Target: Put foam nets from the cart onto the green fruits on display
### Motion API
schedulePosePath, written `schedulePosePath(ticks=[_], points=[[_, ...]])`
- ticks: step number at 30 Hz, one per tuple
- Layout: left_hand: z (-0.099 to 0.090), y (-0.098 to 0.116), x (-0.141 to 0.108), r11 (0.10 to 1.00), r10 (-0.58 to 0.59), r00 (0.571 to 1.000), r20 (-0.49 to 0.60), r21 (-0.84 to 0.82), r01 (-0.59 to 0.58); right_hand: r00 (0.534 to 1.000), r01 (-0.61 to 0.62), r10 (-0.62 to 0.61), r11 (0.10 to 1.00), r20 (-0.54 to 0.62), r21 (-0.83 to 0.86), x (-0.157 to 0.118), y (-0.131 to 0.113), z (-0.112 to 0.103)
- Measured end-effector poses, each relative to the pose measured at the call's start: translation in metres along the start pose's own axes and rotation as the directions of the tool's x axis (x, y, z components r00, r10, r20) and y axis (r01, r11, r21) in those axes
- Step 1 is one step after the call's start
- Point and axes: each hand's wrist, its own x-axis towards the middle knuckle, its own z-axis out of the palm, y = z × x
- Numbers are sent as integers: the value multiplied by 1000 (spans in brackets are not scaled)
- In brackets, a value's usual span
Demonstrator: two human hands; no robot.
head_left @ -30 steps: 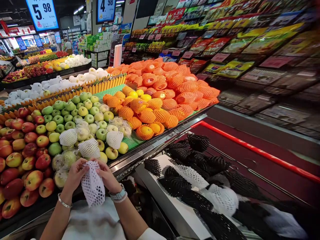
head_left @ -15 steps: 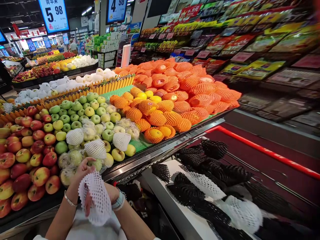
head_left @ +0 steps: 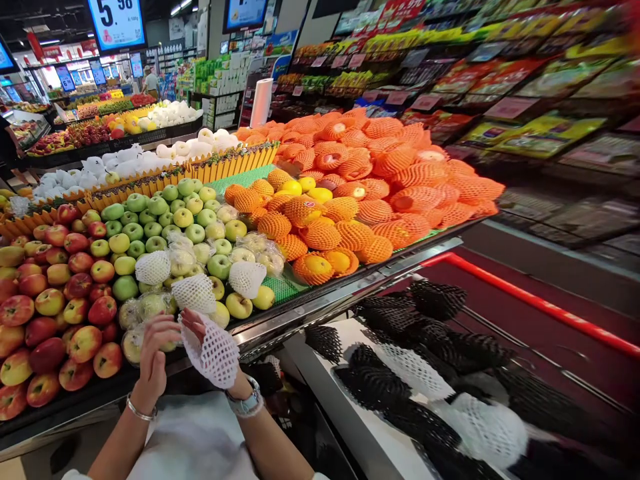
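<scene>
A white foam net (head_left: 217,353) is pulled round my right hand (head_left: 194,324), with fingertips showing, stretched out, at its upper left opening; the mesh hides the rest of the hand. My left hand (head_left: 154,357) is raised just left of the net, fingers spread and nothing in them. Both hands are at the front edge of the fruit display. Behind them, green apples (head_left: 195,233), some in clear wrap, lie with another white foam net (head_left: 194,293) among them. Red apples (head_left: 83,343) are piled to the left.
Orange-netted fruit (head_left: 325,233) and red-netted fruit (head_left: 410,167) fill the display's right part. At the lower right, black foam nets (head_left: 380,387) and white ones (head_left: 487,427) lie by a red rail (head_left: 530,300). Packaged goods (head_left: 540,133) line shelves beyond.
My right hand has risen and turned with the net round it. My left hand has moved left and away from the net, its fingers now spread. The view has shifted slightly.
</scene>
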Motion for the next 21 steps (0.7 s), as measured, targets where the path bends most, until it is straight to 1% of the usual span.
schedulePosePath(ticks=[1,2,3,4,5,6,8,9,11,12,14,16,17,18,19,20,21], points=[[-5,5,1,992,94,987,134,72,-104,999,32,-32,999,3,-13,1,0,-2],[-7,10,3,976,152,957,248,116,-185,998,56,-55,998,7,-42,1,0,-5],[-8,14,5,965,175,932,319,133,-227,998,64,-64,995,6,-78,0,0,-8],[-6,18,7,953,192,916,352,155,-259,998,51,-53,992,-14,-114,0,-1,-11],[-4,21,8,941,211,905,369,176,-291,998,21,-30,990,-63,-142,-1,-2,-15],[0,23,9,928,229,891,391,190,-322,991,-23,1,987,-137,-159,-2,-2,-20],[7,24,10,911,246,855,457,192,-365,955,-91,36,980,-294,-178,-3,0,-31],[9,24,11,911,236,837,494,187,-367,937,-84,12,978,-349,-191,-3,2,-36],[9,20,15,921,197,819,540,184,-343,915,-13,-84,971,-394,-238,-2,10,-44],[7,18,19,927,173,827,535,195,-320,913,22,-127,964,-389,-264,-2,14,-47],[2,11,37,928,127,883,452,260,-267,918,45,-153,957,-366,-288,-1,23,-50],[-2,3,65,906,80,944,319,372,-203,935,23,-119,960,-335,-279,-1,29,-52],[-2,-2,82,878,51,956,290,444,-182,942,12,-101,963,-320,-268,-1,31,-52],[0,-7,99,833,2,947,321,524,-180,948,1,-83,967,-307,-256,-2,31,-53],[3,-12,117,769,-67,922,382,608,-197,952,-10,-66,969,-298,-248,-2,31,-54],[8,-19,134,680,-147,892,428,699,-223,955,-20,-53,970,-292,-242,-3,30,-54],[13,-25,149,580,-243,847,472,771,-263,956,-30,-40,972,-291,-233,-3,29,-55]])
